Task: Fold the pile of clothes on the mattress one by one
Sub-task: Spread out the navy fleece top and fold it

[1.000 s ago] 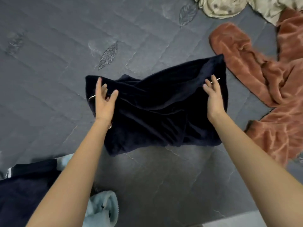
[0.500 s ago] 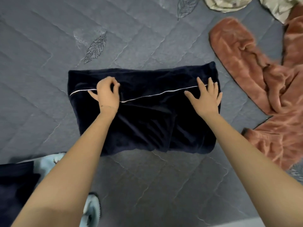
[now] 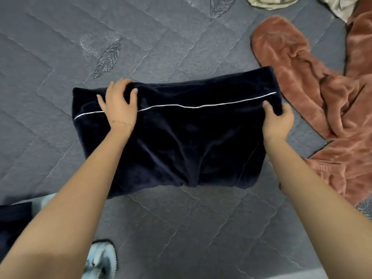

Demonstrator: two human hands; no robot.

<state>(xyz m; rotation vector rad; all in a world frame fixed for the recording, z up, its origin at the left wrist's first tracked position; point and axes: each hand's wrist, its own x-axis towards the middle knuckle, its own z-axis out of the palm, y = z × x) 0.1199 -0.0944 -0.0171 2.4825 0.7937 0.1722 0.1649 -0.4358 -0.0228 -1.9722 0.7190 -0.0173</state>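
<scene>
Left hand [image 3: 118, 105] clutches the folded navy velvet garment [image 3: 191, 141] at its far edge. Right hand [image 3: 278, 121] pinches its right end.

You're in a home bedroom: the work surface is a grey quilted mattress [image 3: 181, 228] with stitched leaf motifs [image 3: 107, 59]. Household laundry lies loose on it: 1 navy garment [image 3: 191, 137] with white piping, 1 rust fleece garment [image 3: 302, 87] at right, beige cloth [image 3: 267, 2] at the top edge, and a pale blue fabric item [image 3: 100, 258] bottom left.
</scene>
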